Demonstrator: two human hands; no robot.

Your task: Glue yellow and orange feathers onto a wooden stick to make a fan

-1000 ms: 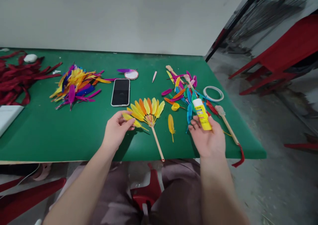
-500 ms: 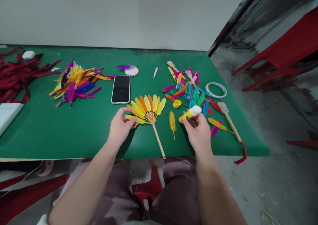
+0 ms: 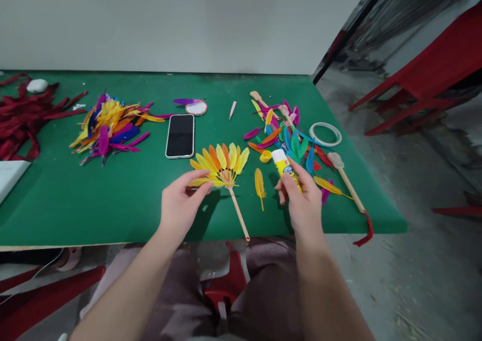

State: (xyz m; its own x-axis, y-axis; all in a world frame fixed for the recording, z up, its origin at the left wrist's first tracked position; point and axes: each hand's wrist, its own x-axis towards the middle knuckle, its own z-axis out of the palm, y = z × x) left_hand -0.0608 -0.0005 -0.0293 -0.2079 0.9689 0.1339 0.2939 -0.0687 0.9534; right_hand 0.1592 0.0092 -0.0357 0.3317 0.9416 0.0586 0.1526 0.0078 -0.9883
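A fan of yellow and orange feathers (image 3: 222, 159) spreads from the top of a thin wooden handle (image 3: 238, 213) that lies on the table. At the fan's left edge is my left hand (image 3: 179, 203), its thumb and forefinger parted around the lowest yellow feathers without pinching them. My right hand (image 3: 306, 200) is closed around an uncapped yellow glue stick (image 3: 285, 167), whose white end tilts up and to the left. A loose yellow feather (image 3: 259, 185) lies between the fan and my right hand. Just beyond the glue stick sits a small yellow cap (image 3: 265, 156).
On the green table (image 3: 124, 195) are a phone (image 3: 180, 136), a round white disc (image 3: 196, 108), a pink pen-like tool (image 3: 232, 110), a tape roll (image 3: 326, 134) and another wooden handle (image 3: 351, 188). Feather piles (image 3: 113, 125) and dark red ribbons (image 3: 33, 115) lie left; more feathers lie right.
My right hand has turned the glue stick, so its white end points left instead of right. My left fingers have let go of the lowest feather and moved slightly apart.
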